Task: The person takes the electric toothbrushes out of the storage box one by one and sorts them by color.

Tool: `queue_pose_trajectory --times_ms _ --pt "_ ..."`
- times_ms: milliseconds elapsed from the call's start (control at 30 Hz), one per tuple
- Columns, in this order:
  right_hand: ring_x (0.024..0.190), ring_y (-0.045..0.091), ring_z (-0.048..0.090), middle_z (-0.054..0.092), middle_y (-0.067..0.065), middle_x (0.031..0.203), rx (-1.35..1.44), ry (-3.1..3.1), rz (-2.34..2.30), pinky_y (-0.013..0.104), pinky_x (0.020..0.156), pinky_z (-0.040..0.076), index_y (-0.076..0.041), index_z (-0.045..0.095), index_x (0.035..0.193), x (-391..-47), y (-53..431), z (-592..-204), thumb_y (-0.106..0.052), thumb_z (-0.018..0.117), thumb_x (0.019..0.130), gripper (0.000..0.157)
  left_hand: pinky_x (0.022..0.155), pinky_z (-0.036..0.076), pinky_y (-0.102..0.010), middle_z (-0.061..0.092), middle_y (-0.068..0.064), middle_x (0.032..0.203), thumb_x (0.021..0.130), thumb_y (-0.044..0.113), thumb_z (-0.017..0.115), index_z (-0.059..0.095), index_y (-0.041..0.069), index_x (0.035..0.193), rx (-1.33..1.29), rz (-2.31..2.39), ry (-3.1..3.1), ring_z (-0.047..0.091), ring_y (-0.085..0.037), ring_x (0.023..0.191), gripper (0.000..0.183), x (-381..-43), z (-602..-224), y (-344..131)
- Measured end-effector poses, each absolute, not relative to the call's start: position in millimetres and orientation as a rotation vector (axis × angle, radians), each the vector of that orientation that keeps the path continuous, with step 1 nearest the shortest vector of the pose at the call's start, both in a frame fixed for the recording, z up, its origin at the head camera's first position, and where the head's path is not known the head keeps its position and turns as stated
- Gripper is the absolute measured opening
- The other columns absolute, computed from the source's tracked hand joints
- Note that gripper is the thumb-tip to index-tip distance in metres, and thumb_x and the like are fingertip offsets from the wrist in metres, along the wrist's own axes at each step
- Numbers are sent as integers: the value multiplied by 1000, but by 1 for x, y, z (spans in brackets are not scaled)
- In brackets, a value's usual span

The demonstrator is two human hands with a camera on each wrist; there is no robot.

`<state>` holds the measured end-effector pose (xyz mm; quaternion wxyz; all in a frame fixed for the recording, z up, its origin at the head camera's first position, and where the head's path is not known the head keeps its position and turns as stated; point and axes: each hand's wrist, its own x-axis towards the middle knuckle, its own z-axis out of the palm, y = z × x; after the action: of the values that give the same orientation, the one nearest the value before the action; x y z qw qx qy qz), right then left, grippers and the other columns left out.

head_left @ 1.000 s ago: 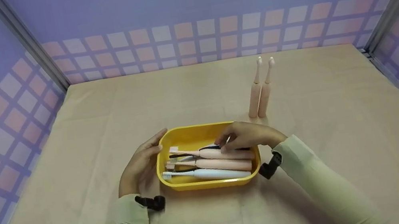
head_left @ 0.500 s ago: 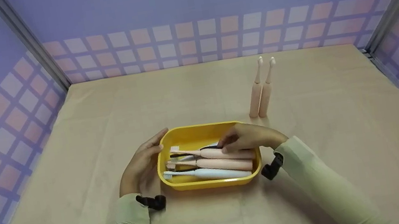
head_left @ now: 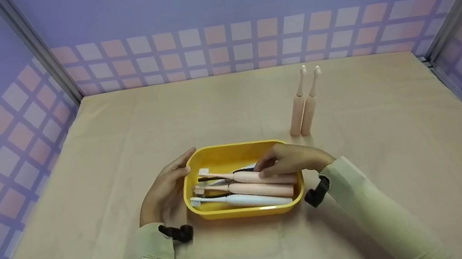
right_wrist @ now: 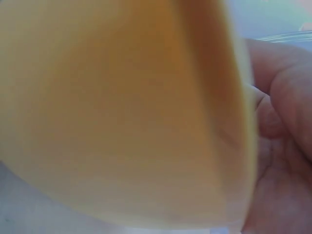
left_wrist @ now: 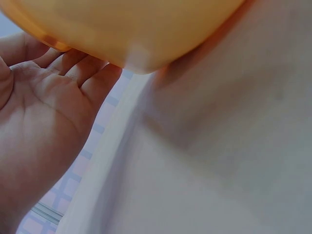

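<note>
Now left hand (head_left: 161,189) grips one basket (head_left: 245,213); right hand (head_left: 294,157), hold unclear, touches one toothbrush (head_left: 248,176); two others (head_left: 297,116) stand.

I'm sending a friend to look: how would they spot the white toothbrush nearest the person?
On the beige-covered table, find the yellow tub that the left hand holds. Inside, closest to the person, lies the white toothbrush, its bristles toward that hand. Its pale colour sets it apart from the pink toothbrush beside it.
</note>
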<state>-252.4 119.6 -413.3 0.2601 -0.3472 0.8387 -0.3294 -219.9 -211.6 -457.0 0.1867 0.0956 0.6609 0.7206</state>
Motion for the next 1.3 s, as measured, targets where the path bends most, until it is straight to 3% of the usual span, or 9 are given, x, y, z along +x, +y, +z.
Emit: queue_pose_trajectory --times_ms 267,533,767,1300 --pt "86 9 59 71 4 101 -875 2241 -930 25 81 50 -8 72 110 -251 119 -413 -18 67 89 24 110 38 -29 28 -9 158 99 8 39 25 12 153 217 2034 1860 32 -26 143 56 -219 -457 -210" --pt "78 9 54 65 0 87 -883 2276 -873 23 73 46 -9 72 104 -249 119 -412 -20 71 85 22 107 41 -24 27 -10 158 99 7 37 24 11 154 241 2034 1843 31 -27 143 56 -220 -458 -211" --pt "84 11 57 66 1 93 -891 2270 -872 25 79 48 -12 71 106 -249 120 -413 -24 74 83 26 106 41 -23 27 -10 158 100 8 38 24 11 154 254 2034 1848 32 -27 143 56 -220 -456 -210" --pt "98 15 64 70 6 107 -895 2218 -904 36 92 51 -9 69 112 -250 123 -411 -17 64 90 24 107 41 -26 27 -10 158 99 8 38 25 12 154 232 2056 1815 34 -26 142 57 -219 -457 -210"
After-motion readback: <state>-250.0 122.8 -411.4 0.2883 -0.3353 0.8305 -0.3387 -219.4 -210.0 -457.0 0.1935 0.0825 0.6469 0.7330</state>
